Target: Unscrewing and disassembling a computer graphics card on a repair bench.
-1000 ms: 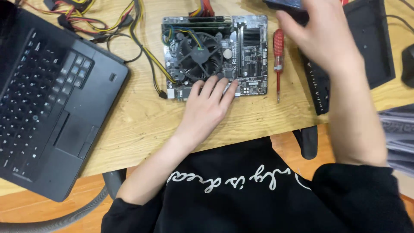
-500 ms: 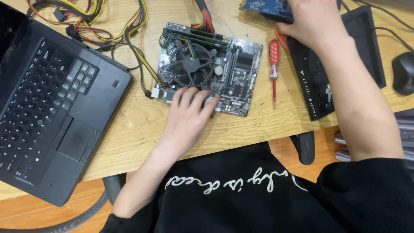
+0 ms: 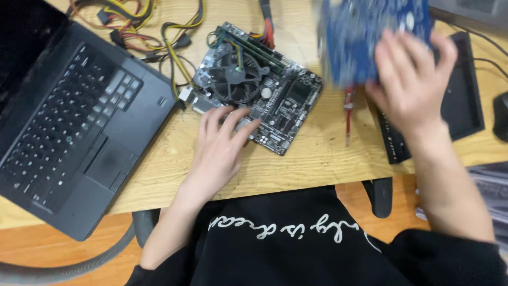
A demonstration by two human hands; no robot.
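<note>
A motherboard [image 3: 283,100] with a round black cooler fan [image 3: 233,79] lies tilted on the wooden desk [image 3: 317,159]. My left hand [image 3: 219,148] rests flat on its near left edge, fingers spread. Raised above the desk to the right of the motherboard, my right hand [image 3: 415,87] grips a blurred blue circuit board [image 3: 360,42]. A red-handled screwdriver [image 3: 347,114] lies on the desk under that board.
An open black laptop [image 3: 74,127] fills the left side. Yellow and black power cables [image 3: 159,26] trail behind the motherboard. A black flat device [image 3: 460,100] lies at the right, with a dark mouse [image 3: 500,116] at the edge.
My right hand has lifted the blue board from the far edge toward me and into fuller view. The motherboard now sits turned and shifted left under my left hand.
</note>
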